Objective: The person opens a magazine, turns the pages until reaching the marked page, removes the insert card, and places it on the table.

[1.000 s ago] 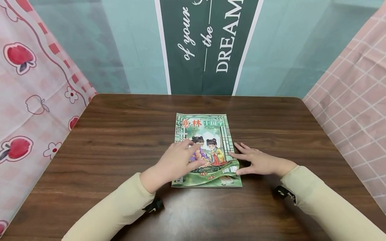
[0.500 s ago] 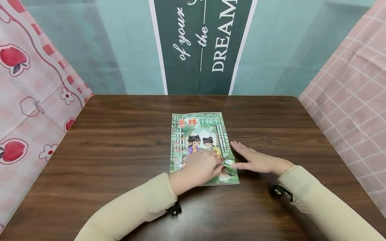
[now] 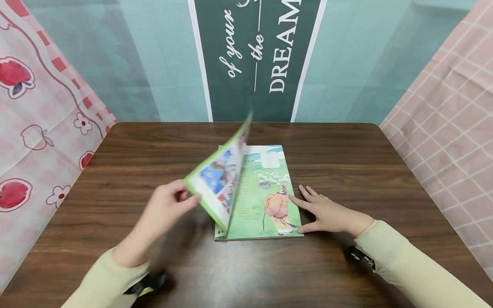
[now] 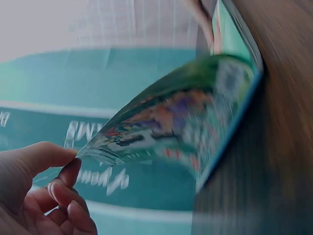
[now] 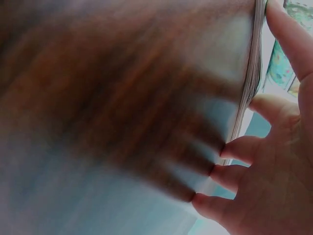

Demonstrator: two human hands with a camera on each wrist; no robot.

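Note:
A magazine (image 3: 254, 214) lies on the dark wooden table, its front cover (image 3: 215, 175) lifted and swung toward the left. My left hand (image 3: 163, 209) pinches the cover's outer edge between thumb and fingers. In the left wrist view the cover (image 4: 166, 117) bows up from the spine, its printed outer side showing. Beneath it the first page shows, green with a figure carrying a big round pink bundle. My right hand (image 3: 327, 211) rests at the magazine's right edge with fingers spread. In the right wrist view its fingertips (image 5: 230, 147) meet the edge of the page stack.
The wooden table (image 3: 346, 162) extends around the magazine on all sides. Behind it hangs a teal cloth (image 3: 169, 64) with white lettering. Pink patterned cloths hang at the left (image 3: 34, 107) and at the right (image 3: 450, 107).
My left hand reached across to the magazine's right side, took the cover and drew it up and left, baring the page beneath. The right hand stayed at the right edge.

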